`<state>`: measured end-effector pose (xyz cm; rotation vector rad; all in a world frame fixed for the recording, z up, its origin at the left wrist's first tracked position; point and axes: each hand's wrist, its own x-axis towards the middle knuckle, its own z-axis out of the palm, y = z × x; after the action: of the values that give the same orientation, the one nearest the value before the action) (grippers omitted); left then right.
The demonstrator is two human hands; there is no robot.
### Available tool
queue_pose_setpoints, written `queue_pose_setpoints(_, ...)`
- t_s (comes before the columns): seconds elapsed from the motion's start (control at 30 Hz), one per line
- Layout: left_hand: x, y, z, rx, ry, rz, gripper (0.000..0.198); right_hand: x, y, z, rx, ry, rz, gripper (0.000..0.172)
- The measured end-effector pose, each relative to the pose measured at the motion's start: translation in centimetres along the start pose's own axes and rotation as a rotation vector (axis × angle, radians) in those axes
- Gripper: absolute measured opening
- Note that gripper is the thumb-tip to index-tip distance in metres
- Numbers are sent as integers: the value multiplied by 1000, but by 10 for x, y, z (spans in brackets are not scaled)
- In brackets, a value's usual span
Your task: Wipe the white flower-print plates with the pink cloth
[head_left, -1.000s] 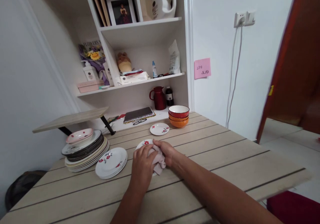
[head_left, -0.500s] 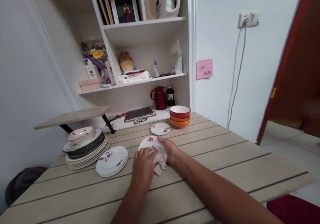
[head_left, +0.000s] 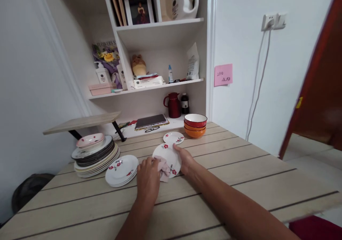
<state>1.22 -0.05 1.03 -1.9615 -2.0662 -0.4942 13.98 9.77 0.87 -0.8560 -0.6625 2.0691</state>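
Observation:
A white plate with red flowers (head_left: 171,155) is tilted up above the table, gripped at its right edge by my right hand (head_left: 185,158), thumb on the face. My left hand (head_left: 148,175) is closed on a pale pink cloth (head_left: 162,168), which lies against the plate's lower left part. Left of that hand sits a short stack of matching flowered plates (head_left: 121,171). Behind the held plate, a smaller flowered plate (head_left: 173,137) rests on the table.
Nested red and orange bowls (head_left: 195,126) stand at the back right. A tall stack of plates (head_left: 96,159) topped by a pink-rimmed bowl (head_left: 90,140) is at the left, by a small raised shelf (head_left: 82,121). A red jug (head_left: 174,106) stands in the shelving behind the wooden table (head_left: 107,208).
My left hand and the cloth have moved left and down across the plate, uncovering more of its face and its lower flowers. The camera view has shifted slightly left.

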Motion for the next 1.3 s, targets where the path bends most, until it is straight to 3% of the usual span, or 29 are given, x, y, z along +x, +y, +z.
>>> queue_pose_setpoints(0.1, -2, 7, 2, -87, -30, 123, 42, -2, 1, 0, -16, -37, 23, 32)
queue_pose_setpoints(0.2, -2, 11, 2, -126, 18, 181, 46, -3, 12, 5, -58, -63, 73, 30)
queue_pose_setpoints(0.4, 0, -1, -3, -40, 138, -36, 39, -5, 24, 15, -64, -97, 64, 29)
queue_pose_setpoints(0.53, 1, -8, -4, -2, 107, -107, 37, -4, 13, 11, -51, -54, 42, 35)
queue_pose_setpoints(0.7, -2, 6, 1, -104, -16, 90, 41, -2, 2, 1, -40, -42, 28, 33)
queue_pose_setpoints(0.83, -4, 14, 4, -169, 8, 209, 45, -5, 9, 5, -74, -53, 81, 29)
queue_pose_setpoints(1.0, 2, -1, 3, -173, 127, 53, 41, -11, 23, 19, -92, -94, 85, 29)
queue_pose_setpoints(1.13, 5, -12, 2, -119, 148, -100, 34, -11, 23, 21, -70, -65, 42, 32)
queue_pose_setpoints(1.2, 5, -11, 2, -100, 119, -104, 36, -8, 19, 18, -68, -37, 32, 35)
queue_pose_setpoints(1.3, 2, -4, 2, -143, 43, -3, 39, -4, 13, 12, -65, 4, 18, 34)
